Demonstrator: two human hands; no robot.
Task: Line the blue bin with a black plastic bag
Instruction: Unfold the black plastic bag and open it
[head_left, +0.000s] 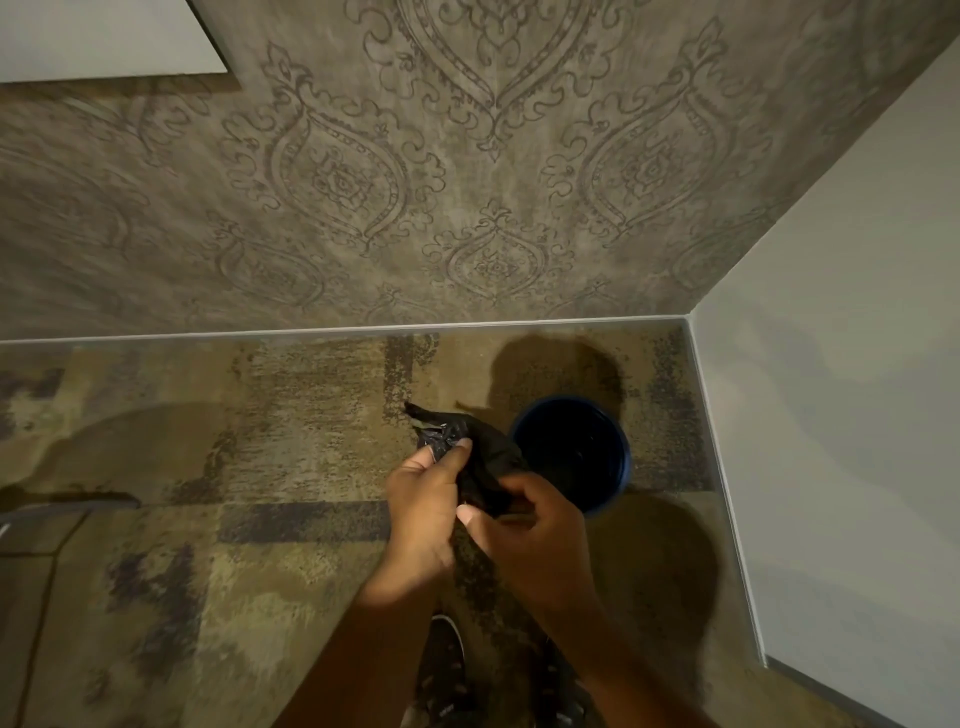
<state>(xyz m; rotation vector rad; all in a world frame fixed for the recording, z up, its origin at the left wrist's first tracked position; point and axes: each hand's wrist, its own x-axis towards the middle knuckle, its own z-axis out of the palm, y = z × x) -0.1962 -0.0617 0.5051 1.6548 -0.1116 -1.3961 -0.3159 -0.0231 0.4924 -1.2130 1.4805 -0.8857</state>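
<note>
Bare forearms, no sleeves, dark patterned shoe (441, 670)

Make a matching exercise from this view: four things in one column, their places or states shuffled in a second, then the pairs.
Column 1:
1. crumpled black plastic bag
2. round blue bin
3. left hand
4. dark shoe

Column 2:
A. on the carpet below the forearms
B. bunched between both hands
C. standing unlined near the corner
D. gripping the bag's upper end

Pairs: 1-B, 2-C, 3-D, 4-A
</note>
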